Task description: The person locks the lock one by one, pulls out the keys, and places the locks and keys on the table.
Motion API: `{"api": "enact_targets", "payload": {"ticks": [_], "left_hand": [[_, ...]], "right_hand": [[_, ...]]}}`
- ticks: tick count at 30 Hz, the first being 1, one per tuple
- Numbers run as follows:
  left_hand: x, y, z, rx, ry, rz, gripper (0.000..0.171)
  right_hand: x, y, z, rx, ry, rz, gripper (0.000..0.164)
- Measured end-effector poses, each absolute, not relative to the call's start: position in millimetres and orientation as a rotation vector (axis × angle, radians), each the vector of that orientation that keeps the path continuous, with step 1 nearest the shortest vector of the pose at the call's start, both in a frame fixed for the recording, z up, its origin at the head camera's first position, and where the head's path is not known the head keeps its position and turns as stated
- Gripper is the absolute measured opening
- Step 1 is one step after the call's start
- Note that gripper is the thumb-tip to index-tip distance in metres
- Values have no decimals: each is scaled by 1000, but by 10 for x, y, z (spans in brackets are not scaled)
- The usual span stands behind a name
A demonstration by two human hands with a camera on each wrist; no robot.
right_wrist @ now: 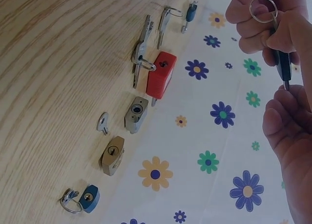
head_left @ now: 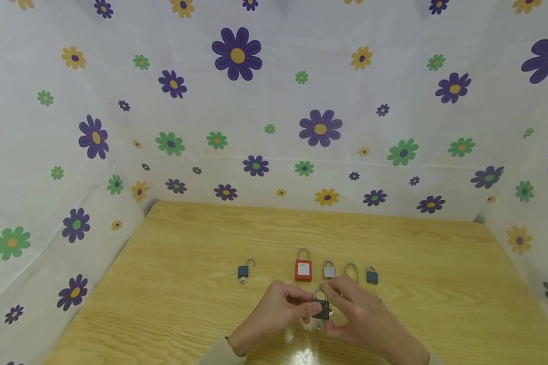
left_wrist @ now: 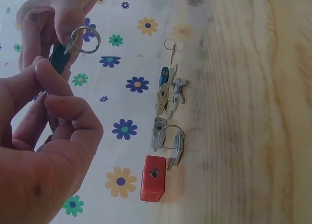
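Just above the wooden table (head_left: 187,263), both hands hold a small dark padlock (head_left: 321,307) between them. My left hand (head_left: 301,305) pinches its body from the left. My right hand (head_left: 343,304) closes over its right side, with a fingertip by the shackle and the thumb under the body. A key with a metal ring (right_wrist: 263,9) sticks out of the dark padlock (right_wrist: 283,64). The left wrist view shows the same key ring (left_wrist: 86,39) beside the padlock (left_wrist: 59,59), with my left hand (left_wrist: 53,136) in front.
Behind the hands is a row of padlocks: a blue one with its shackle open (head_left: 243,271), a red one (head_left: 303,268), a silver one (head_left: 329,269), a brass one (head_left: 351,271) and a blue one (head_left: 372,275). Loose keys (right_wrist: 141,58) lie by them. Flowered cloth walls (head_left: 274,101) enclose the table.
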State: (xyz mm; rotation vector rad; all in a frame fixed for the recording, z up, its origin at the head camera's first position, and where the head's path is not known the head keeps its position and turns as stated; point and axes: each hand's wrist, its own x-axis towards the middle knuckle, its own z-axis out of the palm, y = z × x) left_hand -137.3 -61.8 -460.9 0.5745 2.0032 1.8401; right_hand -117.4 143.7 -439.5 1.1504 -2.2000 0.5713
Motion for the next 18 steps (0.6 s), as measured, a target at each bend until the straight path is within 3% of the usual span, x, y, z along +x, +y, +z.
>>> {"api": "enact_targets", "payload": {"ticks": [18], "left_hand": [[-1337,-609,-4543,556,2010,1840,17]], "right_hand": [[-1188,1438,-4432,1163,-2186,592,51]]}}
